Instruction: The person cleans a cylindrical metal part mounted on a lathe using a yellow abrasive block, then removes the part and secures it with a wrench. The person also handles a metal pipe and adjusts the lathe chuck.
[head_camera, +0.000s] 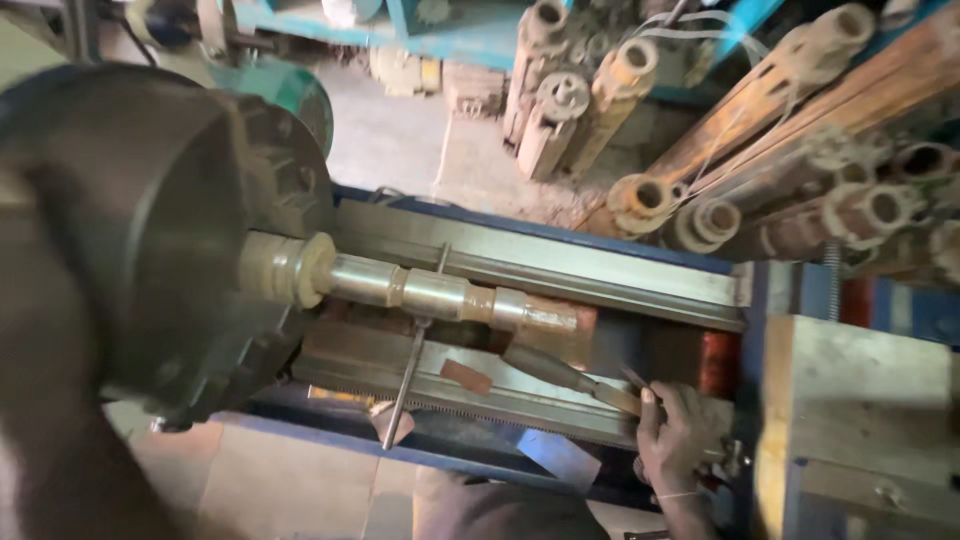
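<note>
Shaft (430, 292) sits in the lathe, one end held in the big dark chuck (150, 240) at the left and the other end free near the middle of the picture. It is stepped, with pale metal rings and a wider collar next to the chuck. The chuck is blurred, so its jaws are hard to make out.

One hand (675, 425) is seen at the lower right, and I take it for the right hand; its wrist runs out of the bottom edge. It is closed around the handle of a long tool (560, 372), which points up and left toward the free end of the shaft. The tip looks close under the shaft, but I cannot tell if it touches. The left hand is not clearly seen: a dark blurred shape fills the lower left corner, and I cannot say what it is.

A thin rod (412, 365) leans across the lathe bed (560, 265) below the shaft. Behind the lathe, rusty pipes (760, 140) lie in a pile, cut off by the top and right edges.
</note>
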